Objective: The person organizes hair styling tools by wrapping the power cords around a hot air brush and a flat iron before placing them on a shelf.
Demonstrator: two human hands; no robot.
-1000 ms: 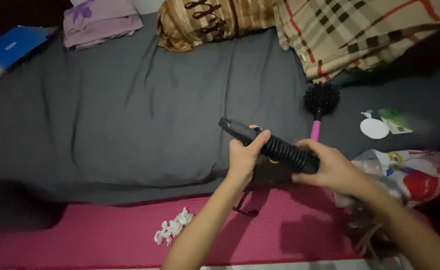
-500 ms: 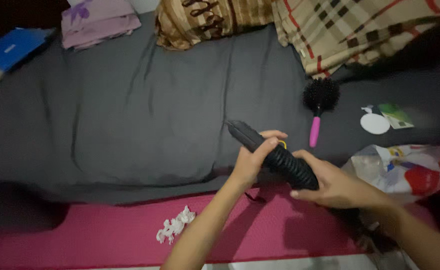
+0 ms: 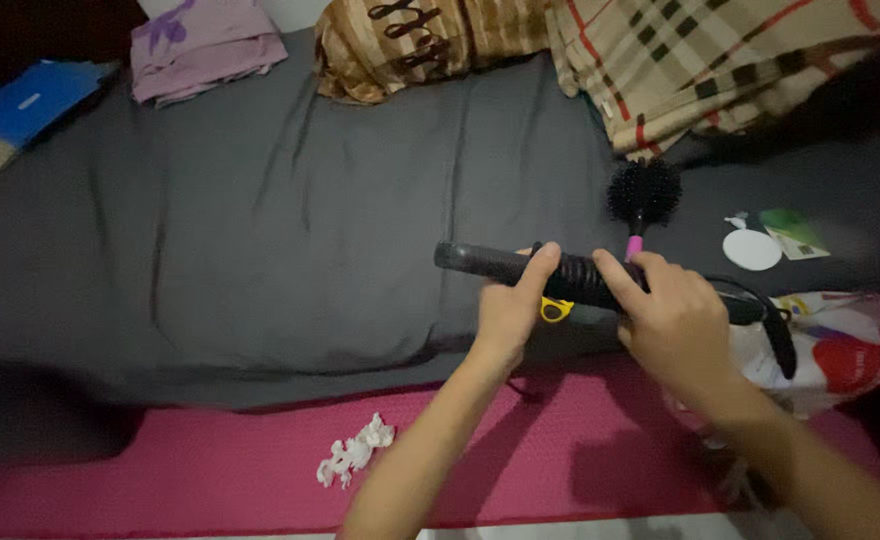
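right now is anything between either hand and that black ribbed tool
Nothing visible. The left hand is wrapped around the black ribbed tool near its middle, and the right hand has its grip on the ribbed part beside it. The round hairbrush lies behind, on the grey sheet.

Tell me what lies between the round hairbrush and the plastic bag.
In the head view, between hairbrush and plastic bag: a white disc and green card on dark sheet.

Black ribbed styling tool point(image 3: 550, 272), grey bedsheet point(image 3: 290, 230), magenta mat point(image 3: 210, 470), beige plaid blanket point(image 3: 720, 60), pink-handled black brush point(image 3: 641, 200)
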